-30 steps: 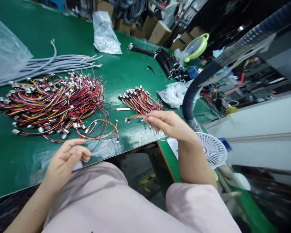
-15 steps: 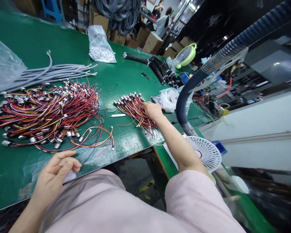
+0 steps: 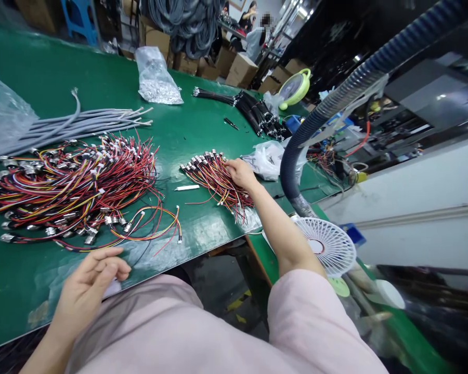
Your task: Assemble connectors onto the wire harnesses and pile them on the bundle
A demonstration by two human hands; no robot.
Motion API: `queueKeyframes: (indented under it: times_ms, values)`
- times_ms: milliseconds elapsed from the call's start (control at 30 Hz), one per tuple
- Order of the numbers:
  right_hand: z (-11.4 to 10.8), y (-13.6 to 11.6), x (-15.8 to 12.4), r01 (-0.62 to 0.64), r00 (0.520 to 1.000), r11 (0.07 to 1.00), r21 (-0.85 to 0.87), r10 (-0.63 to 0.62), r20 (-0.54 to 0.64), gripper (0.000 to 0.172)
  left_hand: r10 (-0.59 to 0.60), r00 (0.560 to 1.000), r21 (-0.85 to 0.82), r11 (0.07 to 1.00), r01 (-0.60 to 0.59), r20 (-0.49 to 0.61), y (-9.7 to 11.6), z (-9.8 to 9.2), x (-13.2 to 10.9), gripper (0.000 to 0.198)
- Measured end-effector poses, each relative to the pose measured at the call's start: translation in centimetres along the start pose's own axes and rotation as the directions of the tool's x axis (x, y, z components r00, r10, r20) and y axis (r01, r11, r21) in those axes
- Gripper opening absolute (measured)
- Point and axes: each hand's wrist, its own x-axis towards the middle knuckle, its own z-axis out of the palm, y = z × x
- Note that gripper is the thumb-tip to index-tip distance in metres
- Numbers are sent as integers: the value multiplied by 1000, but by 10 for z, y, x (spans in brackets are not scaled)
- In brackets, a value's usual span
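Observation:
My right hand point(image 3: 241, 174) is at the upper right of a smaller bundle of wire harnesses point(image 3: 214, 179), fingers closed on the wires at its edge. These have red, black and yellow wires with metal connectors at the top end. My left hand point(image 3: 95, 272) hovers by the front edge of the green table point(image 3: 203, 228), fingers loosely curled and apart, holding nothing. Just beyond it lies a large heap of similar wire harnesses point(image 3: 74, 187), with one loose harness curving out to the right. A white pen-like stick point(image 3: 187, 188) lies between heap and bundle.
Grey cables point(image 3: 97, 120) lie behind the heap, near a clear bag of small silvery parts point(image 3: 158, 78). Black cables point(image 3: 253, 109) and a white plastic bag point(image 3: 269, 158) sit farther right. A flexible duct hose point(image 3: 292, 166) and white fan point(image 3: 325, 246) stand right of my arm.
The view has shifted slightly. My right hand stays at the edge of the smaller bundle, and my left hand keeps nearly the same pose.

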Motion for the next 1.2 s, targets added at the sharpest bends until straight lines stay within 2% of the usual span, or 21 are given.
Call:
queueKeyframes:
  times_ms: [167,333,433,533,600,633,700,733,767,800,867,933,1067,1167,1200]
  values:
    - [2,0,-9,43,998,999,-1,-43,-48,43,34,999,-10,999,-34,9,-3,0,0,25]
    - [2,-7,-26,126,992,992,-31,-126,14,34,36,999,-20,999,-36,11,1,2,0,25]
    - [-8,-17,-35,147,989,989,-32,-147,-11,32,25,1000,-41,999,-25,5,7,5,-3,25]
    - [-23,-45,-47,183,976,983,4,-181,-121,32,43,999,-51,998,-42,26,14,8,-8,24]
    - [-32,-79,-59,297,948,952,71,-285,-145,29,60,998,-9,998,-59,31,17,9,-12,23]
    - [-37,-99,-67,429,900,887,173,-403,-167,27,70,997,22,997,-71,40,18,9,-14,21]
    - [-42,-143,-82,630,769,694,349,-621,-154,22,88,993,89,991,-95,80,19,10,-19,19]
    - [-43,-166,-88,670,716,628,397,-687,-122,20,96,990,120,987,-108,107,19,10,-22,18]
    - [-43,-186,-93,682,689,605,412,-720,-84,20,103,986,148,981,-122,131,19,9,-25,17]
    - [-42,-205,-97,685,677,607,403,-735,-45,20,108,983,173,976,-133,147,19,9,-29,17]
    - [-37,-235,-100,674,692,654,344,-722,18,23,114,982,210,967,-144,147,20,7,-34,16]
    - [-31,-253,-99,664,706,685,300,-706,47,22,97,987,207,971,-122,126,20,5,-37,16]
    - [-28,-258,-96,648,697,641,411,-717,19,12,-16,999,40,999,14,50,22,2,-30,25]
    - [-35,-250,-99,615,707,565,550,-704,-68,14,-89,996,-195,977,86,-5,26,3,-14,47]
    - [-38,-247,-101,630,696,534,564,-710,-105,15,-103,995,-286,953,97,-5,28,4,-9,53]
